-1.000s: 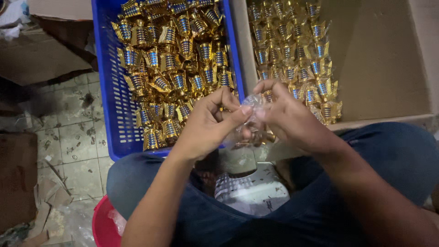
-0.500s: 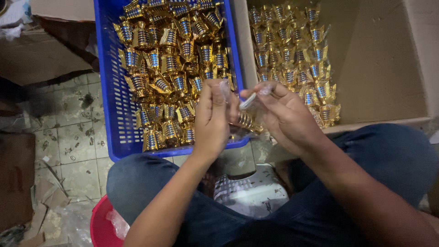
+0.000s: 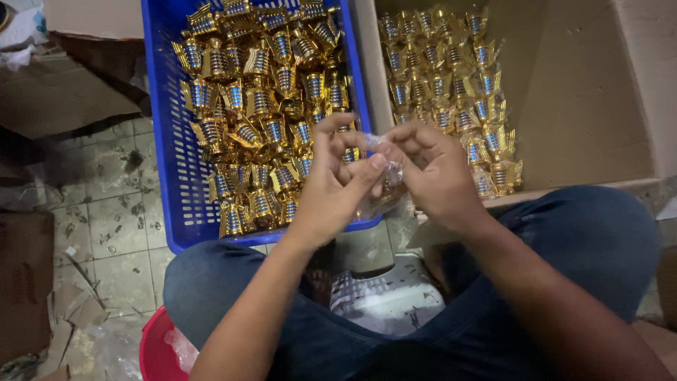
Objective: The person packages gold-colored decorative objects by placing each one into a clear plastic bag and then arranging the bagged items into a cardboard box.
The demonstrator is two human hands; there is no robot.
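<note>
Grimy tiled floor (image 3: 106,219), torn cardboard at left. Both hands, left hand (image 3: 337,185) and right hand (image 3: 434,173), pinch a crinkly clear plastic wrapper (image 3: 390,171) between fingers, near the blue plastic crate (image 3: 169,141) of shiny gold-and-blue pieces (image 3: 268,106).

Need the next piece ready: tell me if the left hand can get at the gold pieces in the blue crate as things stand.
Probably yes: the left hand hovers right over the open blue crate, gold pieces uncovered, but its fingers are pinching a clear plastic wrapper with the right hand.
</note>
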